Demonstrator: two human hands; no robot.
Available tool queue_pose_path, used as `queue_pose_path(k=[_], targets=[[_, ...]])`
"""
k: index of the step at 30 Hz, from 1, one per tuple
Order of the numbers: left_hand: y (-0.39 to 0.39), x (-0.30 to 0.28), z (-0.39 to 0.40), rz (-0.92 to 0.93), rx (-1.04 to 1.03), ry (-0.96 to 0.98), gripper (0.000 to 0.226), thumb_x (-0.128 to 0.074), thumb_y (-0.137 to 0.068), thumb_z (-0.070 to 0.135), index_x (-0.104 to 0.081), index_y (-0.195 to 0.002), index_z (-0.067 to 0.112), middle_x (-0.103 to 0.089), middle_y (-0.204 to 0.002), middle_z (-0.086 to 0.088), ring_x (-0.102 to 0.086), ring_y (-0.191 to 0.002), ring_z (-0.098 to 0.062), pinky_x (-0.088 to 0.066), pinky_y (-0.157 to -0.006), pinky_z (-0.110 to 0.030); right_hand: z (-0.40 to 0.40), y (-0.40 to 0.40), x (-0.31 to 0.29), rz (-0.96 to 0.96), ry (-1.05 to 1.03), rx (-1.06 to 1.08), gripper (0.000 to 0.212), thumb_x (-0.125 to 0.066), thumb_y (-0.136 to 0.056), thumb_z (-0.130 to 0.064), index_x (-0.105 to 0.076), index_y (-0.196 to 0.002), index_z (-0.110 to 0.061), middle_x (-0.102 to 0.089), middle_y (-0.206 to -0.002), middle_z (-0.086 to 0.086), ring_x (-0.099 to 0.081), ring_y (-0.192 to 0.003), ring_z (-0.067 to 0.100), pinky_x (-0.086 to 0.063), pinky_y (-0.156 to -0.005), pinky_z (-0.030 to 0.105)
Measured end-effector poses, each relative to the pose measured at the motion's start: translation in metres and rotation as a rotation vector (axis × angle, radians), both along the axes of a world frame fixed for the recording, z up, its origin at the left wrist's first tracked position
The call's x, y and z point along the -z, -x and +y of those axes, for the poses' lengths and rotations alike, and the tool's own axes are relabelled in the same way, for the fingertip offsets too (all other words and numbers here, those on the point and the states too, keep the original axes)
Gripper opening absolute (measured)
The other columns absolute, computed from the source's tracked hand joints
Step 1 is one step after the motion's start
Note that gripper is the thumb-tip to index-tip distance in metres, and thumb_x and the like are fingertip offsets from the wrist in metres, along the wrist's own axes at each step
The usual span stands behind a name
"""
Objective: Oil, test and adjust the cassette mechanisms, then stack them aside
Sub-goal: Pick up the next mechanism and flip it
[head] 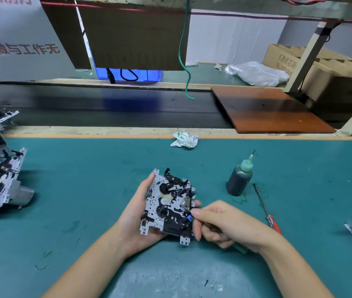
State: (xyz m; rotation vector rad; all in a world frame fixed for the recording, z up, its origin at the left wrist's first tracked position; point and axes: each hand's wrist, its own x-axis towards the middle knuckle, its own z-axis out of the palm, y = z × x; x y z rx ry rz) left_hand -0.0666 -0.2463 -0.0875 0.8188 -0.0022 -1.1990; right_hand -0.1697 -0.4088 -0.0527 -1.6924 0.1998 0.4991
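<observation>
Left hand (136,214) cradles the cassette mechanism (168,203) just above the surface (84,179); right hand (224,224), fingers pinched on a thin tool (186,208), probes its right edge. Risk: tip slips, bending a spring or scratching the head. Oil bottle (239,179) stands nearby

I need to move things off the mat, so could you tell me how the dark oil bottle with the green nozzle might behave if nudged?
The oil bottle stands upright, tall and narrow, so it probably tips easily. Being round, it would likely roll once down. Green smears on the mat around its base suggest that it may be slippery.
</observation>
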Motion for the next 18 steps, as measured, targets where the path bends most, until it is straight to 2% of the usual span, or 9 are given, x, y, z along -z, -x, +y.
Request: queue_pose_path(k=[6, 11, 14, 18], targets=[[0.0009, -0.0032, 0.0009, -0.024, 0.008, -0.006, 0.074, -0.046, -0.081, 0.064, -0.066, -0.118, 0.003, -0.059, -0.127, -0.025, -0.063, -0.11, -0.033, -0.051, -0.096, -0.042, -0.0014, 0.0004, 0.0025, 0.006, 0.013, -0.017, 0.047, -0.038, -0.101, -0.03, -0.053, -0.06, -0.013, -0.041, -0.04, -0.006, -0.033, -0.033, 0.005, -0.028, -0.034, 0.016], [0.0009, -0.0002, 0.0004, -0.023, -0.006, -0.027, 0.078, -0.037, -0.083, 0.068, -0.067, -0.117, 0.004, -0.059, -0.125, -0.026, -0.062, -0.111, -0.034, -0.053, -0.091, -0.042, -0.0048, 0.0005, 0.0033, 0.026, 0.039, -0.061, 0.05, -0.036, -0.101, -0.034, -0.053, -0.058, -0.015, -0.053, -0.041, -0.002, -0.036, -0.029, 0.005, -0.025, -0.032, 0.014], [-0.0005, 0.0004, 0.0006, -0.011, 0.0, -0.037, 0.077, -0.034, -0.087, 0.068, -0.069, -0.114, 0.004, -0.061, -0.122, -0.025, -0.064, -0.108, -0.033, -0.056, -0.085, -0.041, -0.0055, -0.001, 0.0031, 0.052, 0.013, -0.087, 0.053, -0.034, -0.102, -0.035, -0.053, -0.058, -0.012, -0.055, -0.041, -0.001, -0.043, -0.03, 0.006, -0.031, -0.034, 0.015], [-0.0032, 0.0026, 0.001, -0.016, -0.001, -0.061, 0.072, -0.037, -0.085, 0.066, -0.075, -0.103, 0.008, -0.067, -0.118, -0.016, -0.067, -0.102, -0.028, -0.057, -0.081, -0.036, -0.0062, -0.0021, 0.0021, 0.069, 0.02, -0.131, 0.056, -0.032, -0.102, -0.035, -0.051, -0.056, -0.009, -0.052, -0.036, -0.002, -0.038, -0.027, 0.005, -0.03, -0.033, 0.014]])
